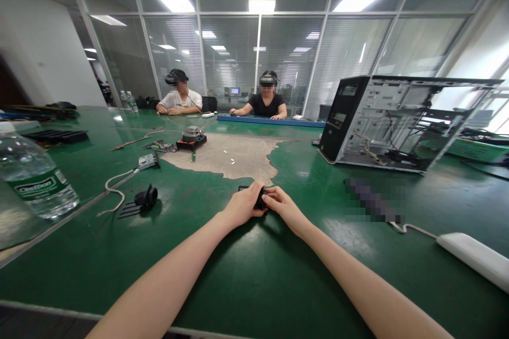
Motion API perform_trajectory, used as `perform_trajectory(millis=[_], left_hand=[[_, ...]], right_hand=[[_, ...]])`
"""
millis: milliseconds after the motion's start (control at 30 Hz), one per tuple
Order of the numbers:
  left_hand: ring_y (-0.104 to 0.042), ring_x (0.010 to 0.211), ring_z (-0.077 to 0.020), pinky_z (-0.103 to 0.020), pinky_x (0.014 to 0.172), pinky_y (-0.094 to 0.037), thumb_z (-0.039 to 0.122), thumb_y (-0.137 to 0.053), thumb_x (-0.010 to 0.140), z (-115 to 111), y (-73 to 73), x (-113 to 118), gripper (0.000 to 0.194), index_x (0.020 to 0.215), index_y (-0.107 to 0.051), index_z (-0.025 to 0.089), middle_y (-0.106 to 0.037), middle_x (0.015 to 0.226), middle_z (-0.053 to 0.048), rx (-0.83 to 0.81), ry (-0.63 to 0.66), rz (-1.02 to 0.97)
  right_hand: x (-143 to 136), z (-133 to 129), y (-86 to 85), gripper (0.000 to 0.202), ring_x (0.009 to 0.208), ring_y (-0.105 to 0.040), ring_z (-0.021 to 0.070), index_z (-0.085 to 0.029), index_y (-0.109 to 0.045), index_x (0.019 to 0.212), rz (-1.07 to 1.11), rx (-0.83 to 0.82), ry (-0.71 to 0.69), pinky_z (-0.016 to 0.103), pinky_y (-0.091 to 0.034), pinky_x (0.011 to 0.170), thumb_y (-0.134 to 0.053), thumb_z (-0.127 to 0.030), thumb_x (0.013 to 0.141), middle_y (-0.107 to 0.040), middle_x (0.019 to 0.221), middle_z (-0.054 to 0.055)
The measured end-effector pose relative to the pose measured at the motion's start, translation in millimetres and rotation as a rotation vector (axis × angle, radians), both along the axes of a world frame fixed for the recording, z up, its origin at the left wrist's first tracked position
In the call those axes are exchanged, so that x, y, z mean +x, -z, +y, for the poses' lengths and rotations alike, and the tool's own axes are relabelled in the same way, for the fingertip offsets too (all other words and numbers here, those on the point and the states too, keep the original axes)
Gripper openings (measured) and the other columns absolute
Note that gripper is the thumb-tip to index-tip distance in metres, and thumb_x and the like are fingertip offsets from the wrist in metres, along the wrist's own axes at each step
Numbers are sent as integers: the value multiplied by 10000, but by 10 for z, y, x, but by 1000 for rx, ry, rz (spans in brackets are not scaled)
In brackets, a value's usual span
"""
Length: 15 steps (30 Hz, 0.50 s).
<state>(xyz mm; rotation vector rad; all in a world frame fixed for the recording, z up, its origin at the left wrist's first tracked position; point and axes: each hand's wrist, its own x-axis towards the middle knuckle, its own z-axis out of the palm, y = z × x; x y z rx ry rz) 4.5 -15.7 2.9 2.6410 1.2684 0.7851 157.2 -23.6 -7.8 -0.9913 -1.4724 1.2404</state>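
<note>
Just above the green table, in the middle of the head view, a small black part (260,202) sits between my hands. My left hand (245,204) is closed around it, covering most of its body, so its kind does not show. With thumb and fingertips, my right hand (280,204) pinches its right side. A dark edge pokes out beyond my left fingers. To the left lies a black slotted bracket with a round piece on it (145,199), apart from both hands.
An opened computer case (345,116) stands at right, near a white power bank (475,257) with a cable. A water bottle (37,180) stands left. A heatsink fan (192,136) and a metal-cased part (148,161) lie farther back. Two people sit across the table (191,286).
</note>
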Motion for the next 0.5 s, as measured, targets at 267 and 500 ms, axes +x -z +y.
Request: perform_trajectory(millis=[267, 500], left_hand=[[-568, 893, -229, -302, 714, -442, 293, -623, 661, 8, 19, 7, 588, 1144, -296, 220, -508, 1085, -54, 8, -5, -3], [-571, 894, -237, -303, 707, -441, 276, -623, 656, -12, -12, 11, 584, 1139, -300, 219, -505, 1096, -60, -8, -40, 31]], right_hand=[[2, -43, -16, 236, 691, -554, 123, -218, -477, 862, 65, -3, -22, 294, -436, 680, -565, -378, 712, -583, 775, -7], [3, 1, 5, 256, 767, -544, 135, -194, -507, 855, 10, -9, 36, 294, -426, 707, -603, -348, 675, -578, 843, 17]])
